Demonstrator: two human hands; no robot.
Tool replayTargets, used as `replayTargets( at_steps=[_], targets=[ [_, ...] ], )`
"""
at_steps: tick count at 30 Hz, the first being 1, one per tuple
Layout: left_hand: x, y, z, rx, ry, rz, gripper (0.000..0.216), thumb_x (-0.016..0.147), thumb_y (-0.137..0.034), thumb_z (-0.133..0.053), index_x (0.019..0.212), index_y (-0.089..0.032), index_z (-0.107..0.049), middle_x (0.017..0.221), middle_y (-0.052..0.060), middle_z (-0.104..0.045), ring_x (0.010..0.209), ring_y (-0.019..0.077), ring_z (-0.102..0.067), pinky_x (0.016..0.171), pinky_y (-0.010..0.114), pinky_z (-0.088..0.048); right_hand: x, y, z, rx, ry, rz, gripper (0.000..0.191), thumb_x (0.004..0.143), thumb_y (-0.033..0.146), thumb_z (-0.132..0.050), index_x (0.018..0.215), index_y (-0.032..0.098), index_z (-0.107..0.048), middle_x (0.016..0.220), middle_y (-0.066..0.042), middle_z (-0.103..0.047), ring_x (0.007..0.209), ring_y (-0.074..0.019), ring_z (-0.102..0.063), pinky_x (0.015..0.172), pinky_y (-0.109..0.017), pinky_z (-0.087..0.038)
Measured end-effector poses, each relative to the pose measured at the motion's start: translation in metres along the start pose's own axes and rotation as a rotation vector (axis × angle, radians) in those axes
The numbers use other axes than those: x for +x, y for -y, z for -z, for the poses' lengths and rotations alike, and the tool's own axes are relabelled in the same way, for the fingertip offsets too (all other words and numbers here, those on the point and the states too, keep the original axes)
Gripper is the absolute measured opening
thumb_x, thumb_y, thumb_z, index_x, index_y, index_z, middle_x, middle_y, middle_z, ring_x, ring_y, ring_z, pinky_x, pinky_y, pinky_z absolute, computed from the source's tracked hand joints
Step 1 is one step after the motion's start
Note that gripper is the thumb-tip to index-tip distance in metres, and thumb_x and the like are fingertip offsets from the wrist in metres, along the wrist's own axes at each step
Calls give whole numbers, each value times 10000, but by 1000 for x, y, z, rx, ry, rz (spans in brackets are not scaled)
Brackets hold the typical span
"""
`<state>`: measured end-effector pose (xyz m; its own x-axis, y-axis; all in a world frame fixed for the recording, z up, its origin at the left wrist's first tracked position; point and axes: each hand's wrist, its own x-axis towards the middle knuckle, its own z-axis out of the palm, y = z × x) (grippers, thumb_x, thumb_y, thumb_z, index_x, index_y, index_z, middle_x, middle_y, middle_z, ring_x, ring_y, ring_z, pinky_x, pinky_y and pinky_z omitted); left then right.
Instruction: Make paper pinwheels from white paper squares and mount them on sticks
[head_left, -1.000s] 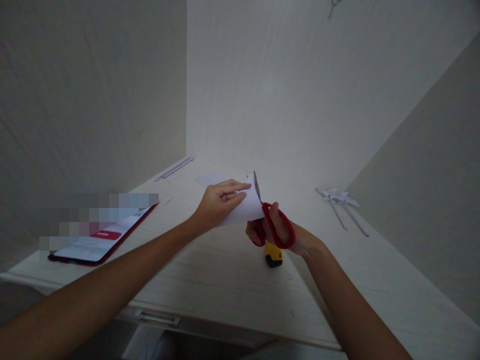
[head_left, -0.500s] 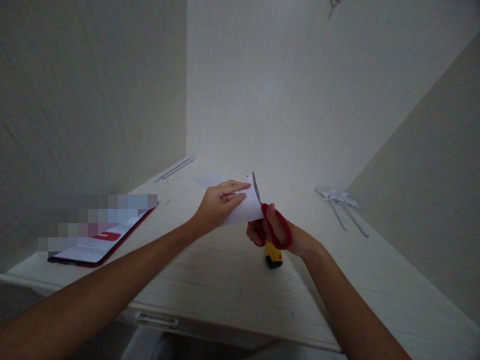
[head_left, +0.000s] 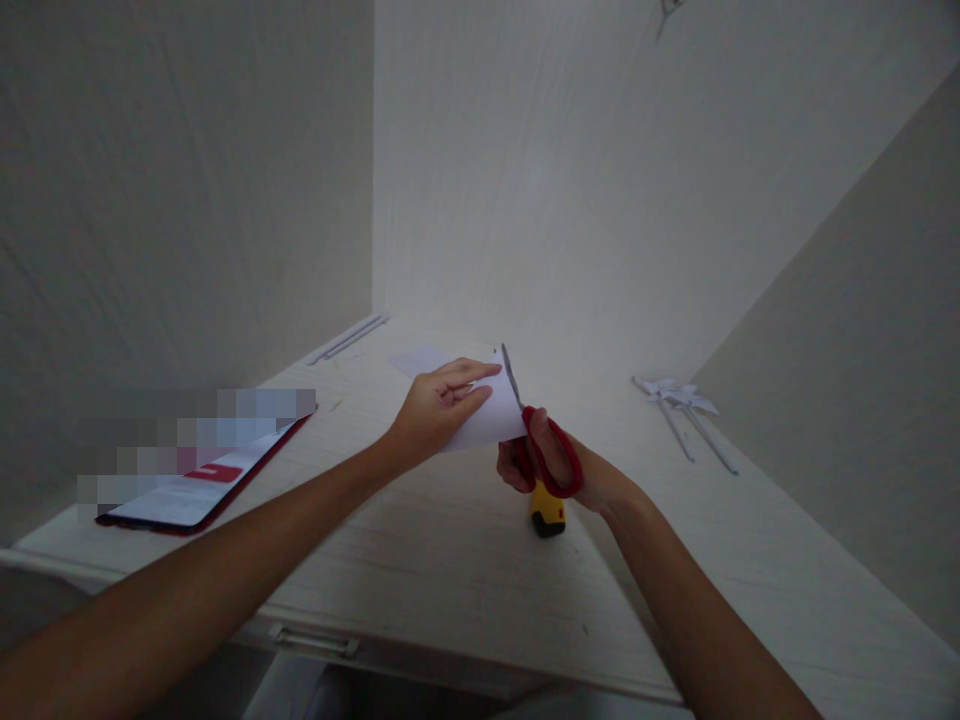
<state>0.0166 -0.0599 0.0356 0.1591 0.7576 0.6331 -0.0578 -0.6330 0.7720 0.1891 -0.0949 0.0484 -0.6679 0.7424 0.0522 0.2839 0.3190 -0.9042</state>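
My left hand point(head_left: 442, 400) grips a white sheet of paper point(head_left: 491, 420), thumb and fingers lying over its face. A pair of scissors point(head_left: 553, 452) with red handles is in my right hand point(head_left: 517, 465), thumb through one loop. The blades run along the paper's right edge, pointing away from me. How much of the paper lies between the blades I cannot tell. Beneath the scissors, a yellow and black tool point(head_left: 548, 512) rests on the white table point(head_left: 420, 540), partly hidden by the right hand.
At the right lie two white paper pinwheels point(head_left: 679, 395) on sticks. Thin white sticks point(head_left: 349, 338) lie at the back left, near another piece of paper point(head_left: 418, 358). A red-edged folder or tablet point(head_left: 214, 485), partly blurred out, is at the left. Walls enclose the table's back and sides.
The scissor handles have drawn slightly closer together as the fingers of my right hand shifted. My left hand and the paper have stayed almost still.
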Motion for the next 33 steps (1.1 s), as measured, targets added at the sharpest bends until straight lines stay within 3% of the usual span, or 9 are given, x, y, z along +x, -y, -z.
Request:
replayTargets(
  at_steps=[24,33],
  targets=[
    [1,-4,0,25,-21,21,259,741,-207,-580,973,-122,-657,1013,98,-618,937,154,-579,803,264,-502,4,-11,-6,64,-111,19,567,829,621,-149,619,170,-420,495,14,-450,415,-73,-362,423,-224,-282],
    [0,-2,-1,6,-21,42,261,738,-213,-584,973,-123,-656,1025,98,-614,944,156,-580,825,272,-497,3,-4,-7,99,-121,7,529,823,621,-212,587,180,-383,459,22,-440,390,-70,-372,397,-216,-277]
  ],
)
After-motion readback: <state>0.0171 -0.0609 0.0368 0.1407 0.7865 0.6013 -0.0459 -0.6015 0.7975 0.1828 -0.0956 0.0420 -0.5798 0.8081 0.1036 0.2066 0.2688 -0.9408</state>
